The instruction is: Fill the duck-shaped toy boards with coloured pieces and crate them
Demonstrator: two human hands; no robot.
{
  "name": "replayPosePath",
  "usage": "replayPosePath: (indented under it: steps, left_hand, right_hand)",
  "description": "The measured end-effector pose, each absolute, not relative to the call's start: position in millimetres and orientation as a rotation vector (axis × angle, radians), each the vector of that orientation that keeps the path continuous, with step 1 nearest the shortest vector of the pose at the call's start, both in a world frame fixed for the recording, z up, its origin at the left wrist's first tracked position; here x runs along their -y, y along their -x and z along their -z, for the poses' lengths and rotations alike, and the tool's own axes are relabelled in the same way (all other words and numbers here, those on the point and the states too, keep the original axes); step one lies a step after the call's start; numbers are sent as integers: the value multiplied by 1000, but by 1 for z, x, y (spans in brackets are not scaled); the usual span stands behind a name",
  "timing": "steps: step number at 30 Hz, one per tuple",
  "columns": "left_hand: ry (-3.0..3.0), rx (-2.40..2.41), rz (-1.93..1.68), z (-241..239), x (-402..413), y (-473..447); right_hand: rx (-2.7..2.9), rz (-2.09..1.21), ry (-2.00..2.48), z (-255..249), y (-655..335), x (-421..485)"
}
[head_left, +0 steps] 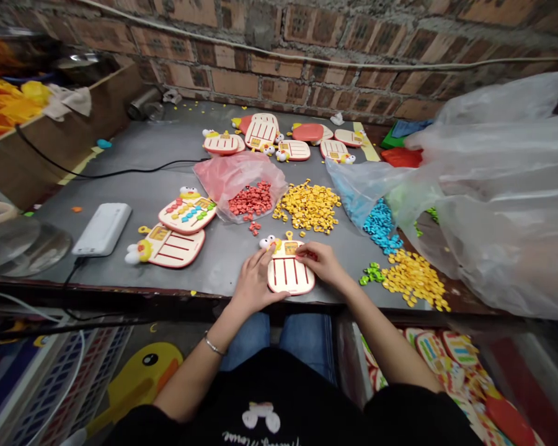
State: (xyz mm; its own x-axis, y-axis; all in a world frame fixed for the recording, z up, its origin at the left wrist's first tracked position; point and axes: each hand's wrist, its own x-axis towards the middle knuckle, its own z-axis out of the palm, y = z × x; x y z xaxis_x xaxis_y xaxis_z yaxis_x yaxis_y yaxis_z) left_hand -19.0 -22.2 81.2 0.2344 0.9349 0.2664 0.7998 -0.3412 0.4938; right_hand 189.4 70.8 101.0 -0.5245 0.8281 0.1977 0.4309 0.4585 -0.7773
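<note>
A cream slotted toy board (291, 279) with a red rim and a duck-like head lies flat near the table's front edge. My left hand (255, 282) is closed around its left side, thumb along the bottom edge and fingers by the head. Over its upper right part, my right hand (324, 263) is pinched on what looks like small red pieces, mostly hidden by the fingers. Loose yellow pieces (309, 207) are heaped just beyond the board. Red pieces (250, 201) spill from a pink plastic bag (223, 176) to their left.
A finished-looking board with coloured pieces (188, 212) overlaps another slotted board (177, 248) on the left, near a white power bank (103, 229). More boards (263, 131) lie at the back. Blue pieces (381, 226), green pieces (372, 274) and more yellow pieces (413, 279) are right, beside plastic bags (493, 204).
</note>
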Motion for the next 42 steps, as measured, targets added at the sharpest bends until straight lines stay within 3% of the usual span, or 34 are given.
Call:
replayPosePath:
  steps: [38,42]
  left_hand:
    - [-2199,-1567,-859,-80,21,19]
    - [-2187,-1532,-855,-86,22,20]
  right_hand:
    - [2109,-1164,898,-94,-143,-64]
    - [1837,-1228,989,-94,-171,-70]
